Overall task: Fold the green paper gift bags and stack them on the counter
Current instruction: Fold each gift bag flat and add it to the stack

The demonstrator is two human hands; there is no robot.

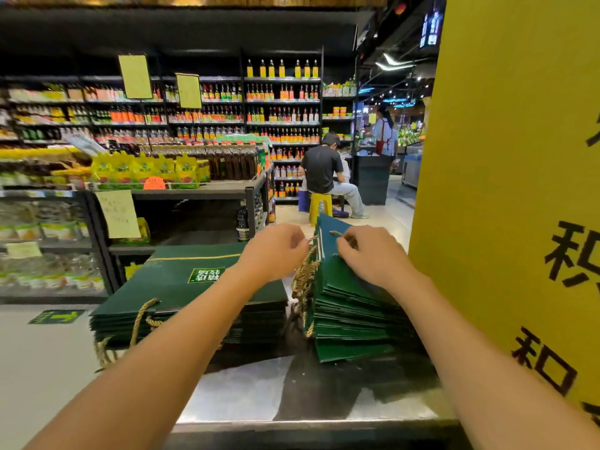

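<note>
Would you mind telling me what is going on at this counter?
A person is handling green gift bags on the counter. The right hand pinches the top bag of the right pile near its rope handle; the left hand curls at the same edge, its grip blurred. A flat stack lies to the left.

From my feed: yellow sign (506,190) hard right with black characters, bottle shelves (282,118) behind, person (323,170) seated on yellow stool (319,206), yellow packets (146,170) on rack (227,187) left.
</note>
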